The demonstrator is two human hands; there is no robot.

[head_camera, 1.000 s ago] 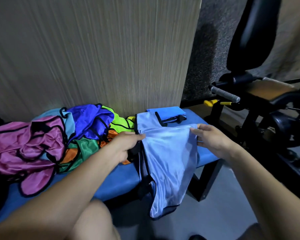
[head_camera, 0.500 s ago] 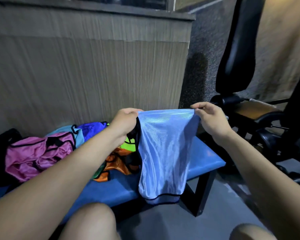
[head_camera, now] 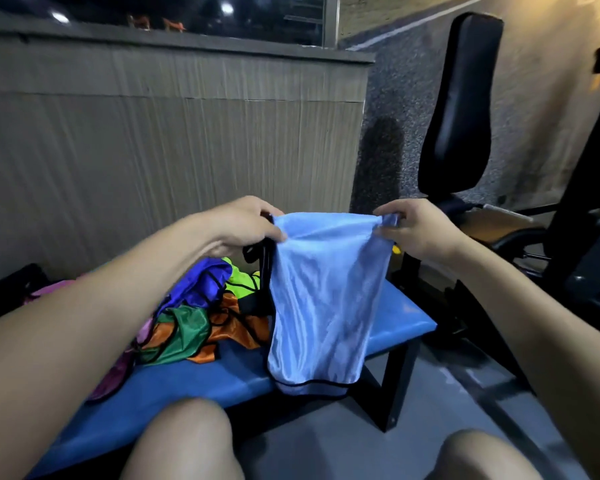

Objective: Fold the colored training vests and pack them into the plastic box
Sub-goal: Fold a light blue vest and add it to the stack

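**Inspector:** State of the hands?

**Assessor:** The left hand [head_camera: 246,225] pinches the upper left corner of the light blue vest [head_camera: 323,299]; the right hand [head_camera: 418,226] pinches the upper right corner. Both grips are closed on fabric, thumbs in front.

**Inspector:** Position of the vest?

**Assessor:** Held up in the air above the blue bench [head_camera: 400,317], top edge stretched between the hands, body hanging straight. Its black-trimmed hem hangs in front of the bench's near edge.

**Inspector:** Other vests?

**Assessor:** A loose pile [head_camera: 201,306] lies on the bench to the left of the held vest: purple, neon yellow, green, orange, with pink partly hidden behind the left forearm.

**Inspector:** Surroundings?

**Assessor:** A ribbed wall panel [head_camera: 174,140] stands behind the bench. A black padded gym seat [head_camera: 459,105] stands at right.
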